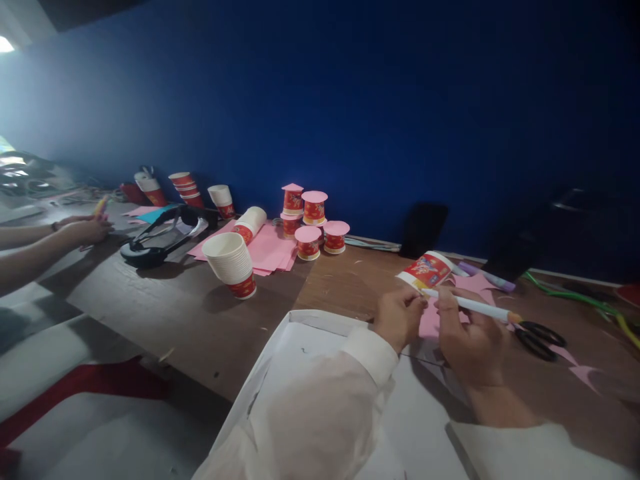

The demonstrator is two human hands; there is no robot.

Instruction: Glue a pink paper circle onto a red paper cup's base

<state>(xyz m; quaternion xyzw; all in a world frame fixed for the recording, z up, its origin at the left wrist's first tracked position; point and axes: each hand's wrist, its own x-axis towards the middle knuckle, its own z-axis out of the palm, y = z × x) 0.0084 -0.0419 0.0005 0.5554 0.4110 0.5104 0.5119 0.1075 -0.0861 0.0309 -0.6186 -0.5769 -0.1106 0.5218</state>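
My right hand (470, 340) is closed around a white marker (480, 305) with an orange end. The marker's tip points left, toward my left hand (400, 319). My left fingers are pinched together just below a red paper cup (427, 267) lying on its side; what they grip is too small to make out. Under and beside my hands lies cut pink paper (429, 323). Black-handled scissors (540, 339) rest to the right of my right hand. A white box lid or tray (320, 320) sits beneath my forearms.
Several small red cups with pink paper tops (314, 208) are stacked against the blue wall. Left of them are pink sheets (273, 250), nested white-and-red cups (230, 263) and a black headset (145, 257). Another person's hands (85, 230) are at far left. Green cables (565, 293) lie right.
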